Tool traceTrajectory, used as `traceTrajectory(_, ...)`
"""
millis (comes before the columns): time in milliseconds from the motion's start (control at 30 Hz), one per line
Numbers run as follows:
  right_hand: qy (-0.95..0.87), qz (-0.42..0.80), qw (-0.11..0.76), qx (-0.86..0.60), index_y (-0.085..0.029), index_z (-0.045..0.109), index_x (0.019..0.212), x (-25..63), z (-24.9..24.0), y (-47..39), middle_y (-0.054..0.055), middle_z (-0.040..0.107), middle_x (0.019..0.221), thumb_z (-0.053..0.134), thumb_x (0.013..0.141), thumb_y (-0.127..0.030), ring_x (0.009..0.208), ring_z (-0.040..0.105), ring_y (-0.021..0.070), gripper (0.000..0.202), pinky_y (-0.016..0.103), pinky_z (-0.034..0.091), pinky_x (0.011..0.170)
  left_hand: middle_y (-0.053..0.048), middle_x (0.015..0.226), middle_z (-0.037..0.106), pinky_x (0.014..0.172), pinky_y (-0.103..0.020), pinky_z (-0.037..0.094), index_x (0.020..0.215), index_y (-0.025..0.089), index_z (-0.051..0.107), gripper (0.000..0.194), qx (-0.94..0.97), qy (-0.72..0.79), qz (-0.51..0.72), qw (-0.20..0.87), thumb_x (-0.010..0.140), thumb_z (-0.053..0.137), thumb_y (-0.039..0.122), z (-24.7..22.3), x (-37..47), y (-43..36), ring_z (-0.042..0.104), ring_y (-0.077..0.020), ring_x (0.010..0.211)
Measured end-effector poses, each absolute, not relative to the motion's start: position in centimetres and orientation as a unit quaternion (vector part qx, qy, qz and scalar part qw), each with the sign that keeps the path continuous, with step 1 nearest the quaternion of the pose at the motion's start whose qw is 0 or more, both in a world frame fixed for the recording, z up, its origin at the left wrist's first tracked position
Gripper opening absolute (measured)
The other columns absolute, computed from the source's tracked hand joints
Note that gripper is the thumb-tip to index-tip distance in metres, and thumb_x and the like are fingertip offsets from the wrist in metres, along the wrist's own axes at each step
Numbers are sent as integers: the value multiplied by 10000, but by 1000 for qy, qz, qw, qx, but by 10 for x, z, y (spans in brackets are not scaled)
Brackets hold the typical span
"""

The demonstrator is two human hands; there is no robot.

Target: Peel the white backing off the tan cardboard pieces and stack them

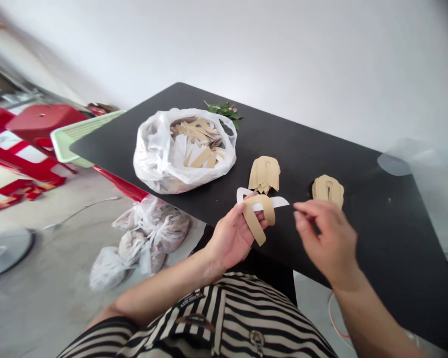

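Note:
My left hand (233,238) is closed on a tan U-shaped strip (253,222) and a white curved strip (280,202) that crosses behind it, above the table's near edge. The white strip's pointed end sticks out to the right. My right hand (328,238) hovers just right of that end, apart from it, with thumb and forefinger brought together. Whether something small is between those fingertips cannot be made out. Beyond my left hand lies a stack of tan U-shaped strips (265,171). Another tan stack (327,189) sits behind my right hand, partly hidden by it.
An open white plastic bag (157,169) full of tan and white strips stands on the black table (294,134). Leafy sprigs (226,110) lie behind it. Tied bags (168,231) rest on the floor; a red stool (47,122) and pale green basket (65,149) are at left.

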State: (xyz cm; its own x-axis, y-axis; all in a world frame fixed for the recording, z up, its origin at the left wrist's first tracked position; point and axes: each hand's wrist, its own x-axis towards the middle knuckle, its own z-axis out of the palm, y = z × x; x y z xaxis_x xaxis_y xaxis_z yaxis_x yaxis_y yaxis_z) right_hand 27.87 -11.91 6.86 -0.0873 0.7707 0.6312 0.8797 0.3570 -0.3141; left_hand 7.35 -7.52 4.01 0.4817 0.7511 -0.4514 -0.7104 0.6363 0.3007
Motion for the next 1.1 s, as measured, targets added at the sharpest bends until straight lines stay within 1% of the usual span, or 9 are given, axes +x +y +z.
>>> traceTrajectory(167,-734,61,389,-553,-263,612,1170,207,44,-131,69,685,1074,601,980,-198,903,670,204,201,369,592,792,-90,1192,733,1009,-332,518,1349,186,639,388,21,227,447,865,997,549,320,38,62,-80,682,-198,1071)
traceTrajectory(300,-706,103,398,-577,-247,576,1157,184,33,-121,68,662,1038,639,967,-347,800,636,192,224,378,588,754,-100,1238,717,1079,-372,473,1341,180,643,410,59,200,471,857,1003,529,382,38,55,-87,640,-240,1201)
traceTrajectory(367,-689,118,402,-591,-241,572,1129,176,30,-116,66,655,1030,671,937,-413,788,634,192,277,371,587,725,-106,1250,712,1110,-385,448,1313,166,660,396,86,204,487,845,996,546,374,39,53,-91,617,-256,1247)
traceTrajectory(433,-678,124,408,-599,-237,575,1097,170,29,-114,61,656,1018,685,921,-434,795,643,194,286,365,587,717,-108,1274,704,1137,-383,426,1282,162,680,369,104,210,498,835,985,569,351,39,50,-95,592,-260,1288)
traceTrajectory(600,-685,103,412,-591,-239,588,1082,163,31,-115,63,674,1005,626,965,-383,876,671,210,189,370,582,770,-91,1315,693,1175,-407,393,1315,211,683,369,138,188,497,836,970,607,319,37,41,-102,554,-261,1346)
traceTrajectory(767,-693,88,392,-599,-243,580,1089,162,35,-120,60,669,999,667,945,-408,880,671,220,235,378,578,771,-92,1319,694,1170,-369,392,1328,205,672,380,123,180,494,842,965,623,307,36,41,-101,584,-248,1313)
traceTrajectory(867,-715,63,376,-586,-254,569,1114,166,41,-122,58,671,1010,628,977,-327,868,668,211,166,385,573,789,-96,1315,697,1138,-361,425,1344,201,651,378,96,185,480,852,984,589,300,35,42,-98,602,-242,1292)
traceTrajectory(967,-725,-1,375,-578,-248,590,1133,180,50,-118,75,665,1062,628,975,-280,888,659,212,165,392,566,804,-98,1331,689,1089,-346,464,1360,196,637,386,82,190,469,859,1001,568,318,34,42,-96,620,-225,1252)
traceTrajectory(1100,-732,-58,349,-583,-244,651,1199,203,65,-101,112,638,1176,662,952,-308,1053,639,269,256,463,544,922,-106,1290,700,964,-368,527,1325,199,657,375,90,217,454,860,990,594,354,33,43,-95,652,-227,1131)
